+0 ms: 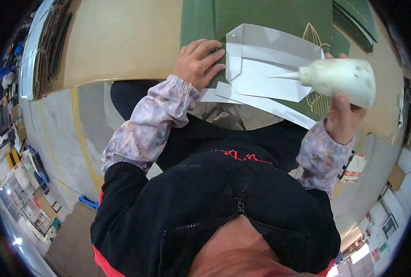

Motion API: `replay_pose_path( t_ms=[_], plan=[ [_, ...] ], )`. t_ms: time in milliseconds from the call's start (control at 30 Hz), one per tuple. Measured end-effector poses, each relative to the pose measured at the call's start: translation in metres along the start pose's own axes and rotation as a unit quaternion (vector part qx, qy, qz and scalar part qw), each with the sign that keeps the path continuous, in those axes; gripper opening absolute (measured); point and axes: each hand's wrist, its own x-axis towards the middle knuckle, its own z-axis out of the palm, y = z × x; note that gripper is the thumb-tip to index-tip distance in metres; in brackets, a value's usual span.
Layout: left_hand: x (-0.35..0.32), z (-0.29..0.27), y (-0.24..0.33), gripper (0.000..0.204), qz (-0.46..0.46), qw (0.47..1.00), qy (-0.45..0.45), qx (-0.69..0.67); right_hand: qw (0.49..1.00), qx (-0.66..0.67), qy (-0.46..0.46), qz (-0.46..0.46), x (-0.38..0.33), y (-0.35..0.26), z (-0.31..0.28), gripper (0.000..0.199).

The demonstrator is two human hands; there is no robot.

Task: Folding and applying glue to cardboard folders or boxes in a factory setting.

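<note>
My right hand is wrapped round a whitish squeeze bottle, which lies tilted on its side in the air with its thin nozzle pointing left. Below the nozzle tip is a white folded paper piece with raised flaps and slanted corners. It rests on a green sheet printed with gold line patterns. At the left edge of the white piece, my left hand lies on the green sheet with fingers spread. A narrow white flap sticks out over the table's near edge.
A stack of dark green and brown sheets stands at the left of the tan table. More green sheets are piled at the far right. My legs are under the table edge, above a grey floor with yellow lines.
</note>
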Motion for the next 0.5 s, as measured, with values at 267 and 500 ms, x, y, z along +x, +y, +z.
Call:
replay_pose_path(
  t_ms=[267,500],
  plan=[
    [0.010,-0.001,0.003,0.039,-0.032,0.998,-0.030,-0.035,0.997,-0.018,-0.047,0.060,0.008,0.014,0.060,0.092],
    [0.008,0.003,0.001,0.042,-0.033,0.998,-0.020,-0.040,0.993,-0.055,-0.093,0.043,0.010,0.024,0.071,0.093]
  ],
)
